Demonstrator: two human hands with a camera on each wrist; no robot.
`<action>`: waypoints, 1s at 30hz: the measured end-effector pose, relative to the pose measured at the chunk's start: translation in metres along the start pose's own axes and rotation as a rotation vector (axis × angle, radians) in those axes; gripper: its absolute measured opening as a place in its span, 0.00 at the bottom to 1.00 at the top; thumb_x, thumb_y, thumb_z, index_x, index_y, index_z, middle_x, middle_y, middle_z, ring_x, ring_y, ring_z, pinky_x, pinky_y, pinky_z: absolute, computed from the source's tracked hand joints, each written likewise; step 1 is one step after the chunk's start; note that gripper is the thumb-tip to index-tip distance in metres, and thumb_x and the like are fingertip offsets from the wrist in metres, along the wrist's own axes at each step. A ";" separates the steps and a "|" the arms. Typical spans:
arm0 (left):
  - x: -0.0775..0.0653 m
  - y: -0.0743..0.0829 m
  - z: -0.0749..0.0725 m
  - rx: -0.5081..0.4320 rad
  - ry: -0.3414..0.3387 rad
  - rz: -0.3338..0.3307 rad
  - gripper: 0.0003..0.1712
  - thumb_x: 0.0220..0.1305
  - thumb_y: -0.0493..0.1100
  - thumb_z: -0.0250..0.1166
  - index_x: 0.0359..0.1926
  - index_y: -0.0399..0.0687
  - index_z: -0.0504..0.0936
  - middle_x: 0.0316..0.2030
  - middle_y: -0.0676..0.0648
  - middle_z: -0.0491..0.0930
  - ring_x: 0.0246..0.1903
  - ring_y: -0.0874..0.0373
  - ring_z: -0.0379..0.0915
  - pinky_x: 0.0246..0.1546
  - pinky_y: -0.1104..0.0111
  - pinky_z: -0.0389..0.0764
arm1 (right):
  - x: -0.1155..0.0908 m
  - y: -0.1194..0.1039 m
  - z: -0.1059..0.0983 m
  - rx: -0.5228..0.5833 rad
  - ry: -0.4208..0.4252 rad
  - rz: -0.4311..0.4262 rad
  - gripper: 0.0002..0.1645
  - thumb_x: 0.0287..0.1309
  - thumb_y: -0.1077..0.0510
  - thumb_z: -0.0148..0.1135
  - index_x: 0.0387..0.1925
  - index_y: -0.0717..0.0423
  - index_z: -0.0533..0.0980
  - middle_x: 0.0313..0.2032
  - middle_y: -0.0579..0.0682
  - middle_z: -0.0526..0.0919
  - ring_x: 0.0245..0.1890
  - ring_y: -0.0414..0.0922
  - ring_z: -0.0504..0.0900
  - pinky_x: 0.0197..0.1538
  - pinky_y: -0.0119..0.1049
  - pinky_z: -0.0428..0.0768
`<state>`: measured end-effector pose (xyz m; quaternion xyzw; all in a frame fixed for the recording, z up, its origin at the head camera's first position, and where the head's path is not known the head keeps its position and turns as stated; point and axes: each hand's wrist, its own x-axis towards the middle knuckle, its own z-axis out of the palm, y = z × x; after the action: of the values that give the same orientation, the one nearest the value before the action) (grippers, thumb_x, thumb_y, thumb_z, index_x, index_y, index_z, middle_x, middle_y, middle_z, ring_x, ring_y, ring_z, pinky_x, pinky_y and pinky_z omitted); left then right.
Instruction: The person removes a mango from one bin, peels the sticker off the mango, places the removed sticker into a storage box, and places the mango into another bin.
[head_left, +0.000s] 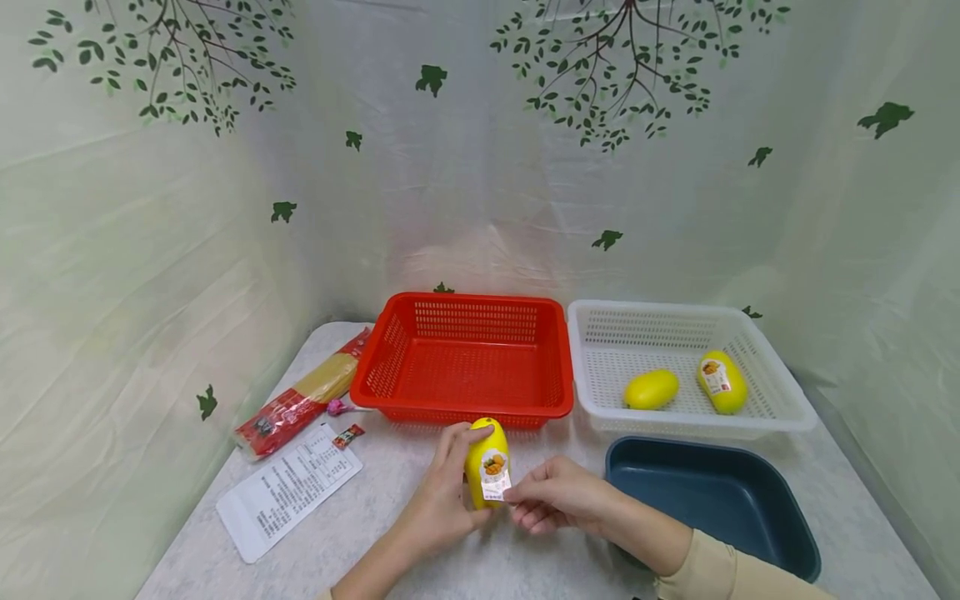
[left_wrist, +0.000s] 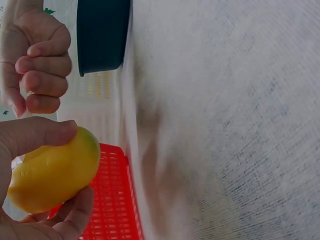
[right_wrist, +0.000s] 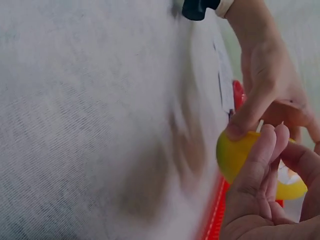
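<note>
In the head view my left hand point(head_left: 441, 496) grips a yellow mango point(head_left: 476, 454) over the table, just in front of the red basket. A printed sticker point(head_left: 494, 477) with a fruit picture is on the mango's side facing me. My right hand point(head_left: 561, 497) pinches the sticker's lower right corner between thumb and forefinger, its other fingers curled in. The left wrist view shows the thumb and fingers around the mango point(left_wrist: 60, 172), its tip greenish. In the right wrist view, my right fingers partly cover the sticker point(right_wrist: 287, 174).
A red basket point(head_left: 551, 408) stands behind my hands. Right of it, a white basket point(head_left: 675, 425) holds two yellow mangoes point(head_left: 652, 389). A dark blue tub point(head_left: 720, 450) sits by my right forearm. To the left lie a noodle pack point(head_left: 300, 404), a printed sheet point(head_left: 288, 492), a lollipop point(head_left: 337, 407) and a small red packet point(head_left: 348, 436).
</note>
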<state>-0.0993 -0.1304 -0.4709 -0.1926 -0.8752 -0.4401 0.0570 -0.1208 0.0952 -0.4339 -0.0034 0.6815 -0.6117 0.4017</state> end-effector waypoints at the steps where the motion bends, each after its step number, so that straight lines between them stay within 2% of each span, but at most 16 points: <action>1: 0.000 0.001 0.000 -0.002 -0.002 -0.001 0.63 0.39 0.26 0.86 0.75 0.61 0.67 0.69 0.48 0.65 0.60 0.52 0.76 0.51 0.68 0.88 | 0.000 0.001 -0.001 -0.002 0.002 0.003 0.21 0.70 0.49 0.71 0.42 0.66 0.88 0.25 0.45 0.88 0.21 0.33 0.83 0.32 0.24 0.85; 6: 0.000 0.003 -0.001 -0.004 -0.008 -0.003 0.62 0.41 0.26 0.86 0.75 0.59 0.67 0.69 0.46 0.65 0.59 0.51 0.76 0.50 0.69 0.87 | 0.002 0.006 -0.005 -0.018 0.020 0.019 0.26 0.67 0.45 0.74 0.45 0.68 0.88 0.26 0.46 0.90 0.22 0.33 0.85 0.31 0.24 0.85; 10: 0.001 0.002 -0.001 -0.001 0.002 -0.018 0.62 0.41 0.27 0.86 0.75 0.60 0.67 0.68 0.48 0.65 0.56 0.52 0.76 0.48 0.70 0.87 | 0.004 0.008 -0.007 -0.017 0.002 0.033 0.28 0.66 0.43 0.75 0.46 0.67 0.88 0.28 0.46 0.91 0.23 0.33 0.86 0.32 0.24 0.85; 14: 0.000 0.000 0.001 0.029 -0.003 -0.017 0.62 0.41 0.28 0.88 0.75 0.61 0.66 0.69 0.47 0.66 0.59 0.51 0.77 0.53 0.63 0.88 | 0.006 0.009 -0.008 0.016 -0.008 0.003 0.24 0.68 0.45 0.73 0.46 0.65 0.88 0.29 0.46 0.91 0.24 0.33 0.86 0.34 0.25 0.86; 17: -0.001 -0.003 0.003 0.037 -0.022 -0.023 0.62 0.40 0.31 0.89 0.75 0.60 0.66 0.69 0.46 0.66 0.62 0.49 0.76 0.58 0.58 0.87 | 0.009 0.008 -0.006 0.026 0.016 -0.019 0.20 0.69 0.47 0.73 0.43 0.63 0.88 0.28 0.46 0.90 0.24 0.33 0.86 0.35 0.25 0.86; 19: -0.003 -0.004 0.005 0.020 -0.043 -0.040 0.61 0.41 0.32 0.89 0.75 0.58 0.66 0.69 0.46 0.67 0.62 0.49 0.76 0.58 0.59 0.87 | 0.011 0.009 -0.004 0.024 0.032 -0.020 0.18 0.69 0.49 0.73 0.42 0.62 0.88 0.27 0.46 0.90 0.23 0.33 0.86 0.34 0.25 0.86; 24: -0.006 -0.009 0.008 -0.065 -0.108 -0.101 0.61 0.42 0.35 0.89 0.75 0.57 0.66 0.67 0.47 0.68 0.59 0.52 0.76 0.53 0.70 0.87 | 0.011 0.009 -0.001 0.034 0.048 0.003 0.16 0.70 0.51 0.71 0.38 0.62 0.88 0.23 0.44 0.86 0.20 0.33 0.82 0.32 0.23 0.83; 30: -0.006 -0.012 0.009 -0.081 -0.139 -0.117 0.62 0.38 0.36 0.89 0.75 0.58 0.67 0.62 0.48 0.71 0.52 0.56 0.76 0.50 0.70 0.86 | 0.012 0.008 0.001 0.052 0.067 0.034 0.16 0.70 0.51 0.70 0.37 0.62 0.88 0.21 0.43 0.84 0.18 0.33 0.79 0.31 0.21 0.82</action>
<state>-0.0977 -0.1315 -0.4873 -0.1732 -0.8683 -0.4633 -0.0374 -0.1244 0.0902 -0.4466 0.0393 0.6785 -0.6219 0.3890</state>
